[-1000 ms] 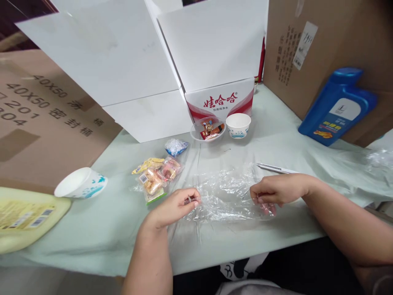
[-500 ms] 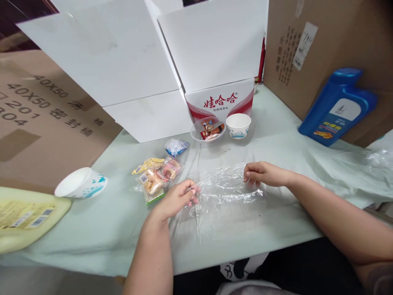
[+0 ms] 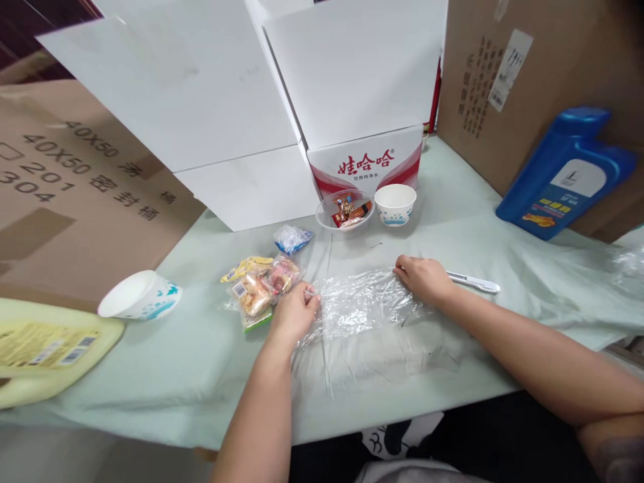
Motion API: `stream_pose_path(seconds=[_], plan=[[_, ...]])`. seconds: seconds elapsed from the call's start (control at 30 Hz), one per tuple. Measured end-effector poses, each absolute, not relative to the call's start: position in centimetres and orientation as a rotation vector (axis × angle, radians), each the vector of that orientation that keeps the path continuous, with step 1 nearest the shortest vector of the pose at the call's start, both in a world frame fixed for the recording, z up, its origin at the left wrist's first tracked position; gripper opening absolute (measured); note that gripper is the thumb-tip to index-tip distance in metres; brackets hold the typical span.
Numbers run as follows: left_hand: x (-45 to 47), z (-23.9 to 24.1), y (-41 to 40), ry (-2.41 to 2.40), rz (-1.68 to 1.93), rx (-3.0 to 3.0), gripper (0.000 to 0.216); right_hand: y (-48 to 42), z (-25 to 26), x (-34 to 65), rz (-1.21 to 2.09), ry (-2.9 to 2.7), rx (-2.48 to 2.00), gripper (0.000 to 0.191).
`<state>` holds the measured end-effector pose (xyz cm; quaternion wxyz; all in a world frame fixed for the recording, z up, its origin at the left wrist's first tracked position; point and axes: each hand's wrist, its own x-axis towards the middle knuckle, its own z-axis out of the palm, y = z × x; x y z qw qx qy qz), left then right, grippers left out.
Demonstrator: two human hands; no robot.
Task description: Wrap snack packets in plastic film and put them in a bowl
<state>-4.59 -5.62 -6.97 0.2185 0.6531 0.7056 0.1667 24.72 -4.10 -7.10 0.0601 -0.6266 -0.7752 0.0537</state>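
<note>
A crinkled sheet of clear plastic film [image 3: 365, 305] lies on the pale green table cover [image 3: 176, 376] in front of me. My left hand [image 3: 294, 312] pinches its left edge, fingers closed on the film. My right hand [image 3: 425, 278] rests on the film's far right corner, fingers curled down onto it. A clear bag of wrapped snacks [image 3: 259, 292] lies just left of my left hand. A white pen-like tool [image 3: 473, 282] lies just right of my right hand.
At the back stand open white cartons [image 3: 241, 100], a clear bowl of sweets [image 3: 345, 210] and a white paper cup [image 3: 395, 204]. A small blue wrapper [image 3: 292, 237] lies near. A tipped paper bowl [image 3: 138, 295] and yellow jug [image 3: 45, 349] lie left; a blue bottle [image 3: 566, 174] leans right against brown boxes.
Both hands moved away from me along the film, from its near edge to its far edge. The film now lies flatter and more spread out.
</note>
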Motion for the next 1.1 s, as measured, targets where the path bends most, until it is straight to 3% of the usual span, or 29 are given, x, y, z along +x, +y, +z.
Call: stream_pose_path(seconds=[0.17,0.27,0.37,0.5,0.57,0.7,0.9,1.0,1.1], plan=[[-4.4,-5.7,-6.2,2.297,0.274,1.880,0.018,-3.8,-7.3,24.3,0.101,-2.432,-1.931,0.027],[-3.8,-5.1,-7.0,2.478,0.532,2.049,0.023,-4.0,-7.1,24.0,0.087,-2.437,-1.958,0.028],[-2.0,-5.8,-7.8,2.050,0.790,2.478,0.020,-4.2,-7.3,23.8,0.085,-2.441,-1.940,0.027],[0.8,-7.6,-8.7,1.299,0.344,2.718,0.043,-3.4,-7.2,24.7,0.091,-2.409,-1.877,0.026],[1.6,-8.2,-9.0,1.248,0.135,2.667,0.056,-2.8,-6.7,26.0,0.052,-2.293,-1.913,0.025],[1.8,-8.3,-9.2,1.280,0.017,2.574,0.061,-3.0,-5.2,28.2,-0.007,-1.986,-1.928,0.024],[1.7,-7.9,-8.9,1.290,-0.003,2.552,0.065,-6.8,-4.3,25.9,0.501,-2.616,-1.313,0.028],[0.4,-7.8,-8.1,1.385,-0.037,2.499,0.071,-6.9,-4.3,26.2,0.695,-2.726,-1.459,0.039],[-1.4,-7.3,-7.4,1.590,-0.012,2.407,0.074,-6.4,-4.0,27.8,0.635,-2.646,-1.640,0.042]])
